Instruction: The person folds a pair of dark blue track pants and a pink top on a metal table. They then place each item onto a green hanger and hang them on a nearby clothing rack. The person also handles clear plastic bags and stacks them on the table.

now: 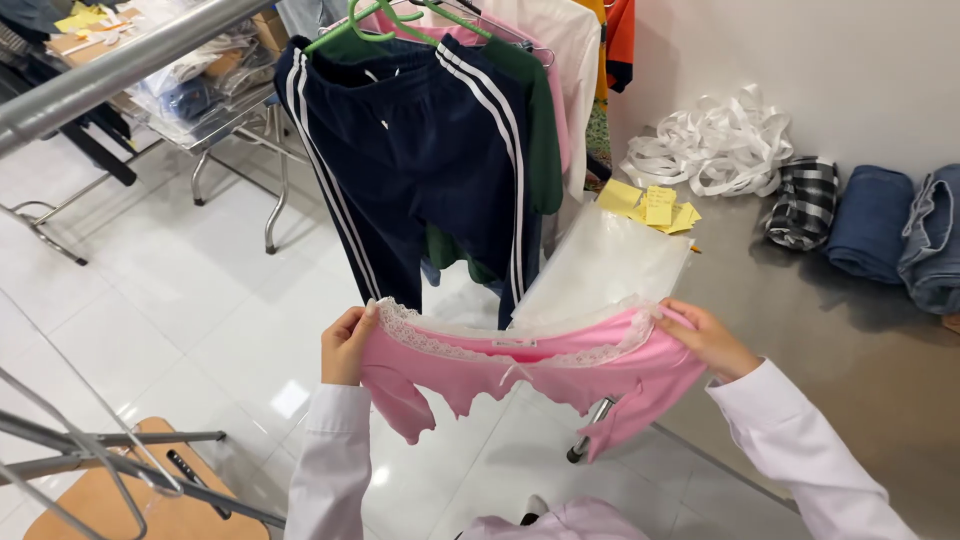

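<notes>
Bright, even overhead light, no harsh shadows. Floor (pixel 150 330) tiles throw soft glare patches. Table (pixel 860 370) gives a dull sheen, with faint shadows under the folded clothes at its far edge. Focus sharp at centre; rail (pixel 110 70) at top left slightly blurred; mild wide-angle bending at edges.

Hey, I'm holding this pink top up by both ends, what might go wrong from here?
1. The pink lace-trimmed top hangs stretched between your left hand and right hand; pulling harder might strain its lace edge.
2. Its loose sleeve dangles near the table leg and could snag.
3. The clear plastic bag overhangs the steel table edge and may slide off if brushed.
</notes>
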